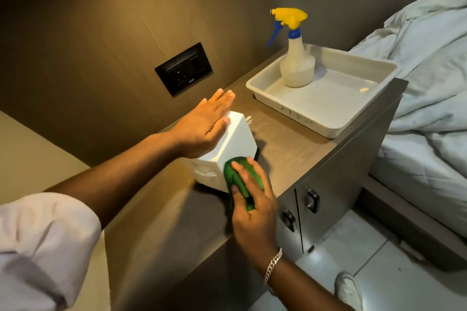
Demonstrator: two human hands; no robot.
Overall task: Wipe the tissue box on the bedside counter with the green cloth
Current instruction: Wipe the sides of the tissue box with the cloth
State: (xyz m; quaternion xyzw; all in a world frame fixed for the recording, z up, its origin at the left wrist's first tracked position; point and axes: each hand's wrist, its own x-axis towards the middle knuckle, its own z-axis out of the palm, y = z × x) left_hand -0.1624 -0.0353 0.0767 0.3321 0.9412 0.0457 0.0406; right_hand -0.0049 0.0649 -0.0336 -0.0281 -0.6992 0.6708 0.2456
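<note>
On the right we see one bed (429, 88), its rumpled sheets hard against the brown worktop (290, 139). Toward the far end of that worktop sits one white tray (328, 98) holding one spray bottle (297, 60); bare surface lies between the tray and the one white tissue box (227, 149), which stands tilted near the front edge. Our left hand (202, 126) lies flat and spread on the box's left face. Our right hand (250, 199) grips the one green cloth (237, 177), pressing it against the box's near corner.
</note>
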